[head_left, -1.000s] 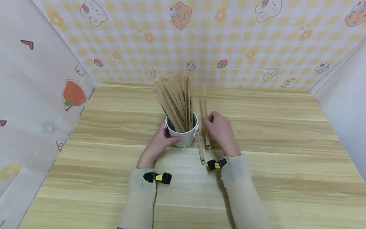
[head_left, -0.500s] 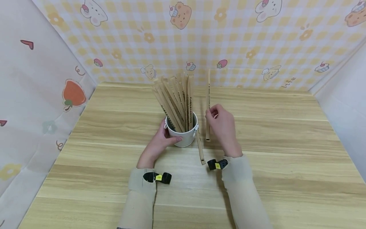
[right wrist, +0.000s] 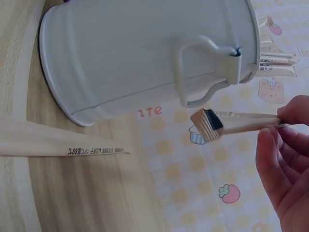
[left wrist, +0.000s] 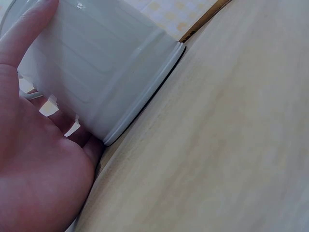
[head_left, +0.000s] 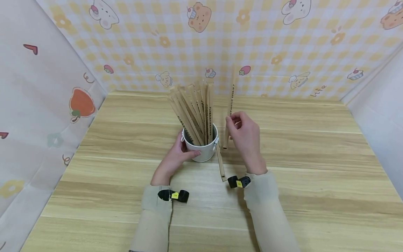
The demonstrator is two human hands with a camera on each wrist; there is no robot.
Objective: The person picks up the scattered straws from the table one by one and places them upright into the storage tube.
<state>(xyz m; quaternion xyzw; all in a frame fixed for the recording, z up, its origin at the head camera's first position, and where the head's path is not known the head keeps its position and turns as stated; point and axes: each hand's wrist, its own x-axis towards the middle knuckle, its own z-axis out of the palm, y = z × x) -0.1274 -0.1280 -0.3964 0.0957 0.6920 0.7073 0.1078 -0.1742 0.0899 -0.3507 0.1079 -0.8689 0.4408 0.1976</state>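
Observation:
A small white metal bucket (head_left: 204, 151) stands upright, full of paper-wrapped straws (head_left: 192, 115) whose tops fan out above its rim. My left hand (head_left: 172, 159) grips the bucket from the left, thumb across its front and fingers round the far side. Pinched between thumb and fingertips, a single wrapped straw (right wrist: 236, 122) is held by my right hand (head_left: 245, 138) to the right of the bucket. That straw is nearly upright, raised off the table, its lower end with a dark spot. Another wrapped straw (head_left: 221, 166) lies on the table beside the bucket's right side.
The wood-grain table (head_left: 315, 168) extends to both sides. Behind it hangs a yellow checked cloth (head_left: 264, 42) with cartoon prints, and a white printed sheet (head_left: 37, 105) stands at the left. The bucket's side handle (right wrist: 182, 72) sticks out toward the right hand.
My right hand has lifted its straw from the table, moving it up and slightly away from me. The left hand and bucket have stayed in place.

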